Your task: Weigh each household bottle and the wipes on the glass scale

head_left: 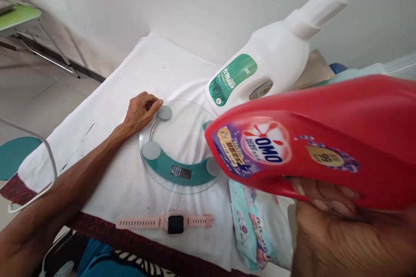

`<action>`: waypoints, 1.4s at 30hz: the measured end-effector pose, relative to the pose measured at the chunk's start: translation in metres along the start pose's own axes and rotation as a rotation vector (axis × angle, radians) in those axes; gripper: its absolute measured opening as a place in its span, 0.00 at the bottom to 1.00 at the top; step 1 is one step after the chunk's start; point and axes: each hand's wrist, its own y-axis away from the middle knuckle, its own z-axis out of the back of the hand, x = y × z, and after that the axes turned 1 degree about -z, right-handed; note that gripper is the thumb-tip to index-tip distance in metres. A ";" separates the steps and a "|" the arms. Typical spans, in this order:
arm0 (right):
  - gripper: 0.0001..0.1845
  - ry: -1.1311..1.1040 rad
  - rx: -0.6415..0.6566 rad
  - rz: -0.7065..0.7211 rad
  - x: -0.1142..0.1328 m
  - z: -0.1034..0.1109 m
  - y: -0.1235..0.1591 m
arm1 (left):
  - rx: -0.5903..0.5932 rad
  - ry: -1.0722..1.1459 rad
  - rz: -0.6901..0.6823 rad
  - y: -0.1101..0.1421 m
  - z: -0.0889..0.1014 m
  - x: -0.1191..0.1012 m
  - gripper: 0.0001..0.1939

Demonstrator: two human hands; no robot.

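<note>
Right hand (344,231): I grip the red bottle (305,138) by its handle, likely for weight control; my left hand (140,111), half-curled, holding nothing, touches the scale (180,173), probably steadying it.

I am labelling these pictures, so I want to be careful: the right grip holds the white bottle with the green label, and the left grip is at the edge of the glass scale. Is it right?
Not quite: the head view shows the right grip holding the red OMO bottle. The left grip is at the glass scale's edge.
</note>
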 end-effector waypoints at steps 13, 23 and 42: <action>0.35 -0.216 0.059 -0.048 -0.041 -0.079 0.018 | 0.035 0.037 -0.058 -0.002 -0.004 0.010 0.13; 0.27 -0.174 0.162 0.049 -0.059 -0.072 0.003 | 0.043 0.020 -0.040 -0.004 -0.003 0.008 0.10; 0.29 0.665 0.338 -0.272 -0.104 0.011 0.118 | 0.029 0.014 0.041 -0.004 -0.001 0.003 0.10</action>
